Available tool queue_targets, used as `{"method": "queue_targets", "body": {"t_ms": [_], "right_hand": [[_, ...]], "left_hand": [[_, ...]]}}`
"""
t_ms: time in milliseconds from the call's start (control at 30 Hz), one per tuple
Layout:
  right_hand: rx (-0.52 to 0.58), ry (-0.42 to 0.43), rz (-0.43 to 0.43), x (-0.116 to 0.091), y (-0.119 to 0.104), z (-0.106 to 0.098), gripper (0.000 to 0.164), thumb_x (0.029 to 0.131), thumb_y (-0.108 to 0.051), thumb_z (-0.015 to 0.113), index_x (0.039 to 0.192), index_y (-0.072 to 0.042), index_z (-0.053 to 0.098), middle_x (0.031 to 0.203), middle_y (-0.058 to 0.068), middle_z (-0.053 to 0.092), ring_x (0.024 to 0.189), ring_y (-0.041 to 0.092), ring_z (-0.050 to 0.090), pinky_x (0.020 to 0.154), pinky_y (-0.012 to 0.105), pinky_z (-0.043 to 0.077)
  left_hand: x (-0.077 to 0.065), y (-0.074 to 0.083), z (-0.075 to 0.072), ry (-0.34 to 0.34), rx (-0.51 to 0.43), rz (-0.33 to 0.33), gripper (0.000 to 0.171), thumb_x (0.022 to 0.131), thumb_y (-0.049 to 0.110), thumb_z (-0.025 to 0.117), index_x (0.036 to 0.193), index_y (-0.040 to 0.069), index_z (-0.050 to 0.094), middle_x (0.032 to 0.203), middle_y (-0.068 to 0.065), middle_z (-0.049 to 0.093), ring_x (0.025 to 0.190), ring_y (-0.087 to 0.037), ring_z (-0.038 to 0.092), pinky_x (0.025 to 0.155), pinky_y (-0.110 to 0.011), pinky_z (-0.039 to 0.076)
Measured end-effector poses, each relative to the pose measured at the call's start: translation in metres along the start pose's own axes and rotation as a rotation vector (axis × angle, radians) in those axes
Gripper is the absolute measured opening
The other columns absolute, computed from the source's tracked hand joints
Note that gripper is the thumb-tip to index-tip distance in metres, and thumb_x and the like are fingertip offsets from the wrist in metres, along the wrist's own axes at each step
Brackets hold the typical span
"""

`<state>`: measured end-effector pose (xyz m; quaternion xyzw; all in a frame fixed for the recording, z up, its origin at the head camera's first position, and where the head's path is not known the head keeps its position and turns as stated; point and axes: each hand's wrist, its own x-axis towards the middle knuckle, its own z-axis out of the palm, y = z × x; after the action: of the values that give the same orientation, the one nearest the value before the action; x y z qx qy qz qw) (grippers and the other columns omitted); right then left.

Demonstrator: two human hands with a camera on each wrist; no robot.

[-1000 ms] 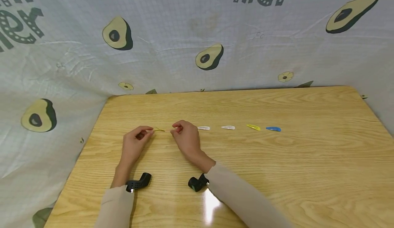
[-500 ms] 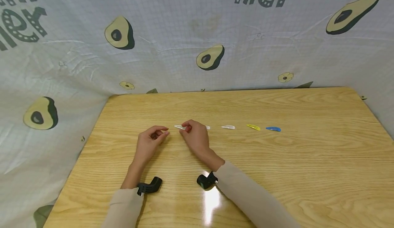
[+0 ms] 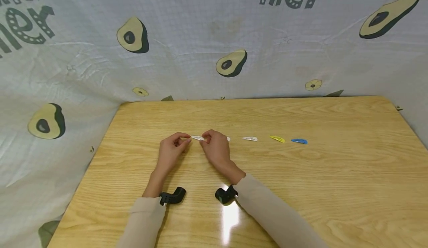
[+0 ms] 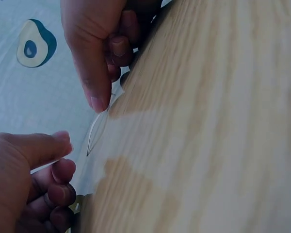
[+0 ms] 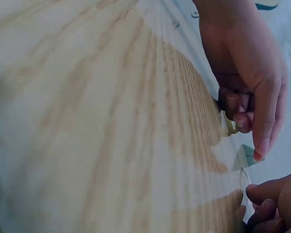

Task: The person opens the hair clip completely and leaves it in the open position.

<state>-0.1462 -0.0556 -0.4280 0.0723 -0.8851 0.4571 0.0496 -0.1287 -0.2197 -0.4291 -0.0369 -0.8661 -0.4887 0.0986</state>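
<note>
My right hand point(image 3: 215, 147) pinches a white snap hair clip point(image 3: 197, 138) by its right end, thumb and index finger together. In the left wrist view this clip point(image 4: 93, 133) appears edge-on, its tip pointing toward my left hand point(image 4: 29, 179). From the left, my left hand point(image 3: 172, 149) comes up to the clip's tip; a small gap shows between its fingertips and the clip in the left wrist view. A yellow hair clip point(image 5: 230, 125) peeks out at the left hand's curled lower fingers, mostly hidden.
Rightward along the wooden table point(image 3: 301, 188) lie a partly covered white clip point(image 3: 228, 138), another white clip point(image 3: 250, 138), a yellow clip point(image 3: 277, 139) and a blue clip point(image 3: 299, 141). Behind the table hangs a pale cloth point(image 3: 187, 32) with avocado prints.
My left hand has moved right toward the white clip; the yellow clip that stuck out from its fingertips is now tucked in. My right hand has shifted slightly right and grips the white clip.
</note>
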Motion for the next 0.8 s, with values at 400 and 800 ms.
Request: {"method": "queue_targets", "body": {"t_ms": [400,800], "right_hand": [[-0.055,-0.045,0.044,0.0059,0.0,0.0016,0.011,0.084,-0.018,0.075,0.088,-0.009,0.07,0.064,-0.002,0.054,0.053,0.011,0.049,0.047,0.023,0.039],[-0.001,-0.114,0.064,0.0076,0.0016,-0.0021,0.01,0.083,-0.02,0.076,0.079,-0.013,0.07,0.065,-0.003,0.058,0.058,0.011,0.053,0.052,0.026,0.042]], "left_hand": [[0.0053,0.0023,0.0059,0.006,0.064,-0.016,0.011,0.088,0.008,0.07,0.097,0.002,0.072,0.057,-0.005,0.053,0.045,-0.007,0.038,0.045,-0.022,0.03],[0.0072,0.0052,0.0073,-0.013,0.089,-0.057,0.019,0.09,0.009,0.068,0.108,0.002,0.07,0.059,-0.005,0.056,0.047,-0.01,0.04,0.046,-0.022,0.031]]}}
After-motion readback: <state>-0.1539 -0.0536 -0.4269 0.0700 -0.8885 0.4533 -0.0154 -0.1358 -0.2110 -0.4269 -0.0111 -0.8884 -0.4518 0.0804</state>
